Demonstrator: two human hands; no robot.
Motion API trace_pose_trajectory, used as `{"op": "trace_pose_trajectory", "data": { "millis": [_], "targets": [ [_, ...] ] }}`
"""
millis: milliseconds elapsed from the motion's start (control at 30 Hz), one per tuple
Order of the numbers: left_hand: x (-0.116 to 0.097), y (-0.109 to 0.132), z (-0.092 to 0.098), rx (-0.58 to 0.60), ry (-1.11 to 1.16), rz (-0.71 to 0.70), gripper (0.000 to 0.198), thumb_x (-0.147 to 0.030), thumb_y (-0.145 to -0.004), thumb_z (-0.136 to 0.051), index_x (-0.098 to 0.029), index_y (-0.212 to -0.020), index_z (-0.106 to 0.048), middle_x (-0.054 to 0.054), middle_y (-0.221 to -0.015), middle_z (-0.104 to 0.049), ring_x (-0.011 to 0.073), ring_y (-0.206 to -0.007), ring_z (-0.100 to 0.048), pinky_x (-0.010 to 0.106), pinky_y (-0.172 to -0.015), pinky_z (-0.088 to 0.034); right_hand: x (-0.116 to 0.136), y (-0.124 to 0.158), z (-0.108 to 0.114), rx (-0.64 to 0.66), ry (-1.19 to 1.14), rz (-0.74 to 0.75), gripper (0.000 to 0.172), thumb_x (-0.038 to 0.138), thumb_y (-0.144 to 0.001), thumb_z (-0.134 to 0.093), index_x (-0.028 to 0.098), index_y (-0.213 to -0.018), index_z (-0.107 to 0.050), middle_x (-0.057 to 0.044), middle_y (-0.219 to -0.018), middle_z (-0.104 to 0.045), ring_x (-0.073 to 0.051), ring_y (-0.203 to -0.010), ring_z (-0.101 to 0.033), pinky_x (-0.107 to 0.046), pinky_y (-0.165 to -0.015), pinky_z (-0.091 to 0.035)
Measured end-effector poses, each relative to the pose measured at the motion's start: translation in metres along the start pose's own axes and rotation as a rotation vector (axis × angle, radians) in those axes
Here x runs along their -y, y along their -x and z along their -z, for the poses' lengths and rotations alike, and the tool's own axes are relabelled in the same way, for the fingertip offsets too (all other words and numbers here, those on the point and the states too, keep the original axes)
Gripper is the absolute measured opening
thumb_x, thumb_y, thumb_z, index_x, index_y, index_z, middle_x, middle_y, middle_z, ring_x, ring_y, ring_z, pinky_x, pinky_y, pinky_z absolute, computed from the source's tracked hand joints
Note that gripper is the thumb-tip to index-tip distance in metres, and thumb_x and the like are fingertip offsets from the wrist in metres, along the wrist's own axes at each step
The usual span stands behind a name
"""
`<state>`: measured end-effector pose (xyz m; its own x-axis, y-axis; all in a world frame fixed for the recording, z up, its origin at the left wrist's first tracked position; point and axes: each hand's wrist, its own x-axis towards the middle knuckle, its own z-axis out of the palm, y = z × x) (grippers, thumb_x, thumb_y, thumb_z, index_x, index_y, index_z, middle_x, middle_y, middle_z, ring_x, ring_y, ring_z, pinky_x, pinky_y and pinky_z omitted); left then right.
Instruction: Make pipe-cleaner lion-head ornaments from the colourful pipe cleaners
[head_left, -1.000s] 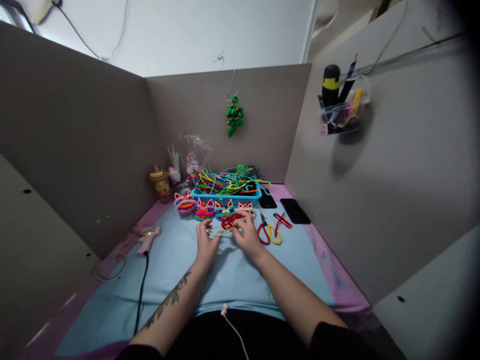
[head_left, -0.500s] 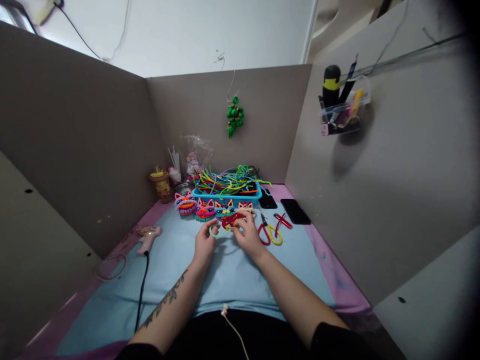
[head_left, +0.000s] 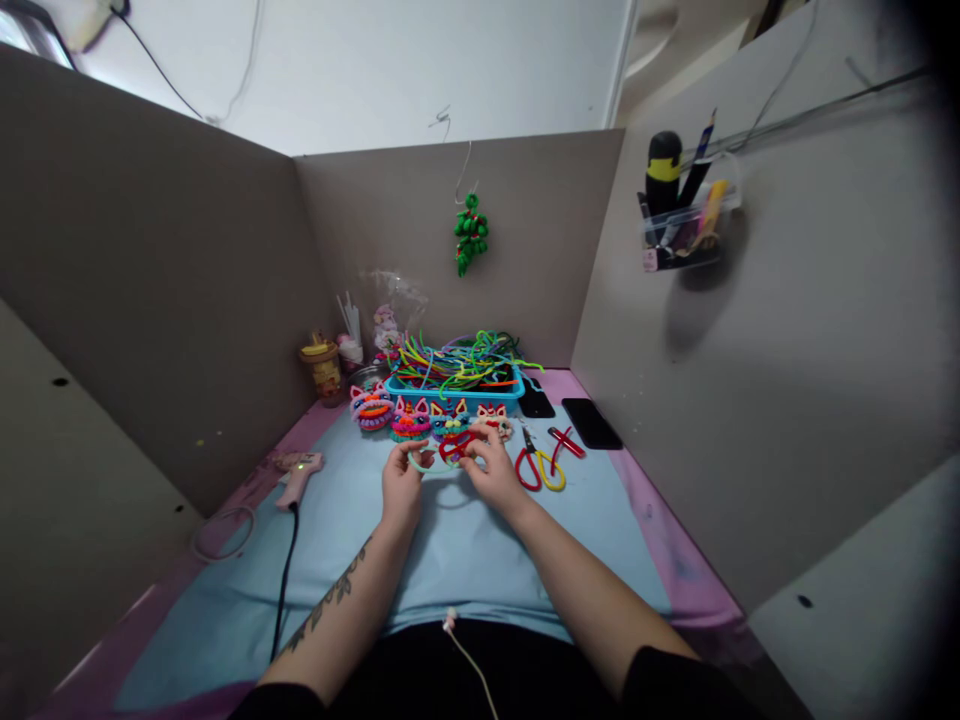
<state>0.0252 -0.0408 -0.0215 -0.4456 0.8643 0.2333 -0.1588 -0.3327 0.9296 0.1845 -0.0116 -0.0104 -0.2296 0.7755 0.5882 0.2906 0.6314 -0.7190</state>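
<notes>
Both hands meet over the light blue mat point(head_left: 450, 560), a little above it. My left hand point(head_left: 400, 488) pinches a pale green pipe cleaner loop point(head_left: 420, 462) between thumb and fingers. My right hand point(head_left: 493, 472) is closed on a red pipe cleaner piece point(head_left: 455, 446) that touches the green loop. Just beyond the hands stands a row of several colourful cat-eared pipe cleaner figures point(head_left: 409, 422). Behind those sits a blue tray point(head_left: 450, 390) piled with loose pipe cleaners in many colours.
Red and yellow scissors point(head_left: 538, 462) and red snips point(head_left: 564, 440) lie right of my hands, two dark phones point(head_left: 591, 422) beyond them. A pink glue gun point(head_left: 294, 472) with a black cord lies at the left. Grey partition walls close in three sides; a green ornament point(head_left: 469, 232) hangs on the back one.
Both hands have lifted slightly off the mat, and the left hand has turned the green loop upward toward the red piece. Nothing else moved.
</notes>
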Motion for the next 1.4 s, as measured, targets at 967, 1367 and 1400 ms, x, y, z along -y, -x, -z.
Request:
{"op": "trace_pose_trajectory", "data": {
  "millis": [967, 1367, 1400],
  "targets": [
    [-0.003, 0.000, 0.000, 0.022, -0.105, -0.042, 0.030, -0.042, -0.068, -0.068, -0.015, -0.081, -0.061, 0.003, -0.077, -0.065, 0.0128, -0.065, -0.058, 0.026, -0.065, -0.047, 0.009, 0.001, 0.002, 0.115, -0.094, -0.033, 0.006, 0.021, -0.075, -0.056, 0.020, -0.069, -0.057, -0.007, -0.123, -0.044, -0.022, -0.117, -0.043, -0.039, -0.103, -0.031],
    [-0.008, 0.001, -0.001, 0.019, -0.069, -0.063, 0.026, -0.037, -0.066, -0.070, -0.015, -0.079, -0.063, 0.001, -0.068, -0.063, 0.0117, -0.062, -0.056, 0.024, -0.063, -0.045, -0.005, -0.001, -0.003, 0.219, -0.281, -0.156, 0.011, 0.025, -0.074, -0.059, 0.019, -0.065, -0.056, -0.007, -0.119, -0.045, -0.021, -0.109, -0.048, -0.035, -0.090, -0.041],
    [-0.009, 0.002, -0.001, 0.023, -0.074, -0.072, 0.026, -0.037, -0.067, -0.070, -0.015, -0.079, -0.064, 0.001, -0.069, -0.063, 0.0118, -0.063, -0.056, 0.024, -0.063, -0.045, -0.006, -0.001, -0.005, 0.219, -0.283, -0.158, 0.011, 0.024, -0.074, -0.059, 0.019, -0.065, -0.056, -0.007, -0.118, -0.045, -0.021, -0.108, -0.048, -0.035, -0.088, -0.041]
  ]
}}
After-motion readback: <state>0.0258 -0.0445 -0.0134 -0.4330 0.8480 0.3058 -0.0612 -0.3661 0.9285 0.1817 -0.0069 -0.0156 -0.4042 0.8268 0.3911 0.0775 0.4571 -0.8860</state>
